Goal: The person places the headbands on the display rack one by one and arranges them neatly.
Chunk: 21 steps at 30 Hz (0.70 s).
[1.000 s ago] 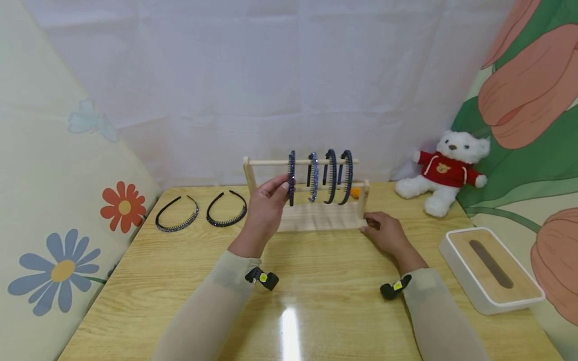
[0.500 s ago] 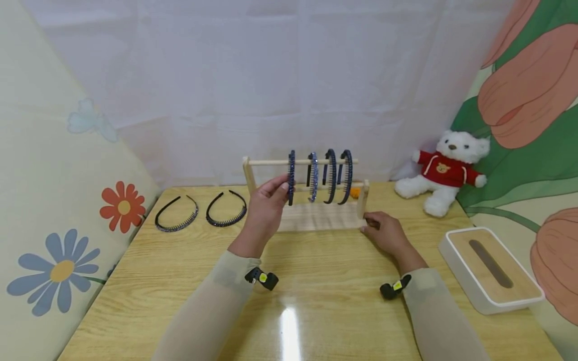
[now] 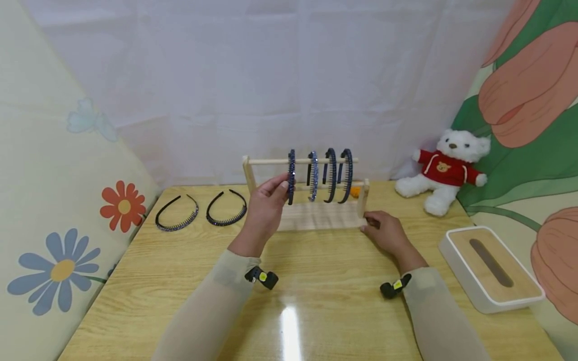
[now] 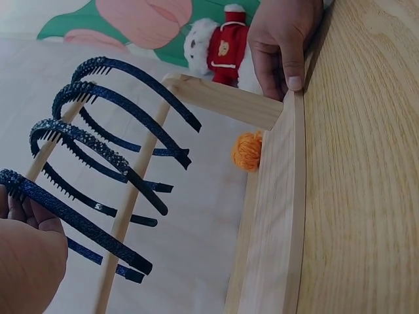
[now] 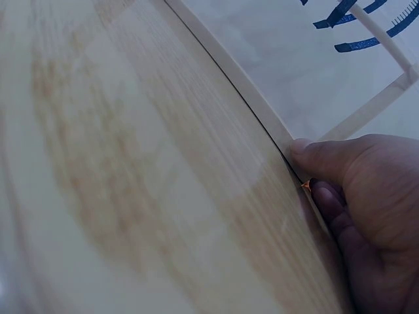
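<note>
My left hand [image 3: 265, 208] pinches a dark blue glittery toothed headband [image 3: 291, 168] between thumb and fingers. That headband hangs at the left on the upper rod of a wooden rack [image 3: 316, 222]. To its right on the rack hang a silvery-blue headband [image 3: 313, 175] and two dark headbands [image 3: 331, 175]. My right hand [image 3: 386, 231] grips the right end of the rack's base, its thumb [image 5: 311, 152] on the front edge. In the left wrist view, the held headband [image 4: 78, 219] is nearest the camera, with its open ends reaching past the second rod.
Two more headbands [image 3: 178, 225] lie on the wooden table [image 3: 325, 286] at the left. An orange yarn ball [image 4: 247, 152] sits behind the rack's base. At the right are a white teddy bear [image 3: 437, 200] in a red hoodie and a white tissue box [image 3: 471, 281].
</note>
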{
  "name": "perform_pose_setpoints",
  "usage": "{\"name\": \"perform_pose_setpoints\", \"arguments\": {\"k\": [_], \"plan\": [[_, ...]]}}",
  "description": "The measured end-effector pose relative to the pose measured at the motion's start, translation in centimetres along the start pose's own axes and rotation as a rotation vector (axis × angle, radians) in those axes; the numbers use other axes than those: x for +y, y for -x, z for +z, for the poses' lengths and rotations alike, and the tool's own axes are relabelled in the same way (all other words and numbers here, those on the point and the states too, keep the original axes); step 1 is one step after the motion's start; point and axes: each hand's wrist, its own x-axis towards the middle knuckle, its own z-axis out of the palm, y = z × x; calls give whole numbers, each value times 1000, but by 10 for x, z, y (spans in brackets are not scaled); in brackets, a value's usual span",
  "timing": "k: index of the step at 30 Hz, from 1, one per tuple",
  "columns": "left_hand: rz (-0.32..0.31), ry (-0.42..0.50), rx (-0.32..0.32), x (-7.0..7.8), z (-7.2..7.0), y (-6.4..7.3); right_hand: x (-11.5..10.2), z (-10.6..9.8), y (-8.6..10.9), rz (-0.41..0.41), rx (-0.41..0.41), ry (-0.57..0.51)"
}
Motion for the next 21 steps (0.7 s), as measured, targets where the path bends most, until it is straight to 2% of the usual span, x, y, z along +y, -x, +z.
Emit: {"name": "perform_pose_setpoints", "arguments": {"k": [7,11,16,21], "plan": [[17,-23,-11,1,-3,2,0,0,0,0,2,5],[26,-151,-4,-1,-16,7,1,1,0,-1,5,4],[55,-432,-32,-1,-47,18,1,2,0,1,-2,6],[137,-756,-77,7,-91,34,1,1,0,5,-5,2]]}}
